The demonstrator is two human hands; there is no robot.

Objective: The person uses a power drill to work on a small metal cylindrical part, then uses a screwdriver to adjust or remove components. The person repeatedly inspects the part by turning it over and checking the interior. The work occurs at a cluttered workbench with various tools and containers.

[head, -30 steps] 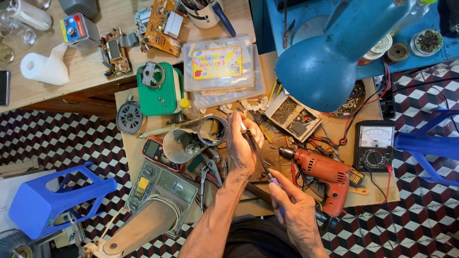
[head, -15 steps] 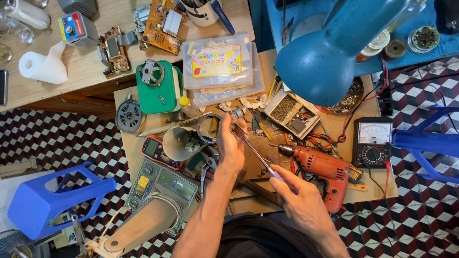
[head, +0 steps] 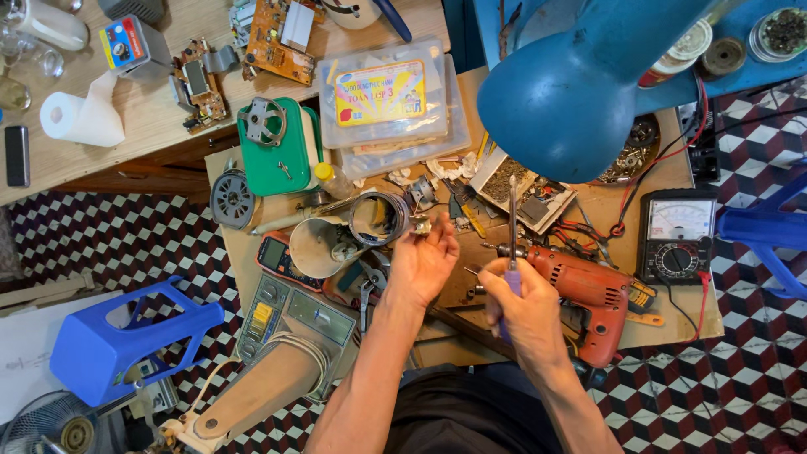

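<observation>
— Checkered floor tiles show on both sides of the cluttered wooden workbench (head: 656, 315) we're looking down on. What can we make out in our hands?

— Our right hand (head: 525, 307) is closed around the blue handle of a screwdriver (head: 511, 227), whose thin shaft points straight up and away from us. Our left hand (head: 424, 261) is cupped, palm turned up, with the fingertips pinching a small metal part (head: 419, 224); it's too small for us to tell what it is.

— What's cut off or hidden?

— A big blue lamp shade (head: 580, 101) hangs above the right hand and hides the bench behind it. Just right of that hand lies a red drill (head: 588, 290), with its grip partly under our wrist. Beyond the drill sits an analog multimeter (head: 677, 235). The floor fan at the bottom left corner is cut off by the frame.

— Any open room to move?

— Little. Just left of the left hand a beige funnel-shaped part (head: 315, 244) and a metal ring (head: 378, 217) crowd in. Above the left hand's fingertips sit stacked clear plastic boxes (head: 391, 97). The bench's near edge runs under our forearms. A blue plastic stool (head: 113, 340) lies tipped on the floor, well left of the left hand.
</observation>
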